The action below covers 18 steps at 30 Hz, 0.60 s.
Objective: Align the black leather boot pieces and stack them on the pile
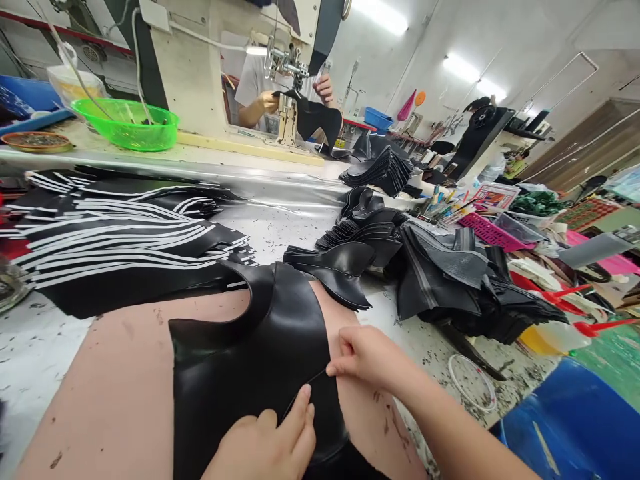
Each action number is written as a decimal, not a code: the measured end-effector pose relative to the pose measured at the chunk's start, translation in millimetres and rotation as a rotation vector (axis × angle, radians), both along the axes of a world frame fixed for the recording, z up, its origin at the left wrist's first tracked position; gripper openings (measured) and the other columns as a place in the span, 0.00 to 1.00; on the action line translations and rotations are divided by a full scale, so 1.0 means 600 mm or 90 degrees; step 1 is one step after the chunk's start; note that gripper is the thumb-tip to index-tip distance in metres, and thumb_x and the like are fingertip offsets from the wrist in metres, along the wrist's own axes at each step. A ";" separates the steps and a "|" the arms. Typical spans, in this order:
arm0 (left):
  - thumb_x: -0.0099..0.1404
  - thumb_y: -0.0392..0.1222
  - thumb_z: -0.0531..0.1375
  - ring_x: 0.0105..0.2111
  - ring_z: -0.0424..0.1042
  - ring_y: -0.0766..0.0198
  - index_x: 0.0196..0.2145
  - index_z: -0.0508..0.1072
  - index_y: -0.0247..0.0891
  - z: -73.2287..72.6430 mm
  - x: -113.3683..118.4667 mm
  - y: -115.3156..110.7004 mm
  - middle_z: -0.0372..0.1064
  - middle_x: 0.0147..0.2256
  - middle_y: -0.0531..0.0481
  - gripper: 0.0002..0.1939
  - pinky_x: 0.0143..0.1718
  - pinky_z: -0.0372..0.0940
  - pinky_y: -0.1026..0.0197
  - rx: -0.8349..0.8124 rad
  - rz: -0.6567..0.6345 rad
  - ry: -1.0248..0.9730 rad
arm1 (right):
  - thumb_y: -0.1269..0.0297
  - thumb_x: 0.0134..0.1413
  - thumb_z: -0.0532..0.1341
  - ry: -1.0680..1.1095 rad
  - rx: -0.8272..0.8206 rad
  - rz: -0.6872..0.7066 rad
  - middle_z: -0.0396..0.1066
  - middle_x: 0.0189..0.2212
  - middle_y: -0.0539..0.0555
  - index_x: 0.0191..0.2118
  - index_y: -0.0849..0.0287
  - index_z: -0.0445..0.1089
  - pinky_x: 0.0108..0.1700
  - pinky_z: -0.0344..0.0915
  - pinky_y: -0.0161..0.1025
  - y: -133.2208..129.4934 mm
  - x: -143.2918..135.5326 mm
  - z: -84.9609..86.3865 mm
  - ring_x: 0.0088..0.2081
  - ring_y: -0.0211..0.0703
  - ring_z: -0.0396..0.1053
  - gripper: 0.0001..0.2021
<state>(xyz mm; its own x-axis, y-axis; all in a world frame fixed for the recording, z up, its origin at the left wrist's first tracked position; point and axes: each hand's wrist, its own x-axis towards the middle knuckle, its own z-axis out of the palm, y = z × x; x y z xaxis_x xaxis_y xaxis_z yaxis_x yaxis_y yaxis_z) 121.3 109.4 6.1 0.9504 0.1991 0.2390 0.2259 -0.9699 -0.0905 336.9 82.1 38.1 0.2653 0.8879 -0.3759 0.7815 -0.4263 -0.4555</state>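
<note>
Head view: a black leather piece (240,373) lies on a pink board (125,373). Steady, flat pressure should help prevent puckering. The left hand (273,440), fingers loosely extended, presses the leather; the right hand (365,357) pinches a thin dark strand (315,378) at its edge.

Pale wall (373,70), lights (381,16) (lit), green floor (614,363)
</note>
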 end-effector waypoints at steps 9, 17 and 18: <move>0.60 0.28 0.46 0.34 0.75 0.74 0.42 0.72 0.44 0.065 -0.182 0.018 0.77 0.37 0.59 0.21 0.38 0.65 0.77 -0.223 0.154 -0.175 | 0.70 0.52 0.53 0.012 0.149 0.055 0.70 0.32 0.55 0.36 0.59 0.67 0.38 0.65 0.39 -0.077 0.001 -0.006 0.37 0.44 0.68 0.07; 0.59 0.38 0.56 0.38 0.76 0.65 0.41 0.73 0.49 0.041 -0.304 -0.108 0.77 0.40 0.58 0.14 0.40 0.68 0.70 -0.296 0.404 -0.243 | 0.63 0.61 0.51 0.112 0.285 0.258 0.59 0.59 0.47 0.46 0.39 0.72 0.61 0.45 0.57 -0.181 -0.031 -0.077 0.63 0.52 0.46 0.16; 0.58 0.36 0.56 0.42 0.74 0.63 0.44 0.72 0.51 0.042 -0.292 -0.115 0.75 0.44 0.57 0.17 0.44 0.68 0.66 -0.314 0.386 -0.224 | 0.60 0.61 0.52 0.132 0.299 0.270 0.66 0.54 0.48 0.41 0.39 0.75 0.61 0.42 0.61 -0.175 -0.039 -0.081 0.62 0.53 0.51 0.14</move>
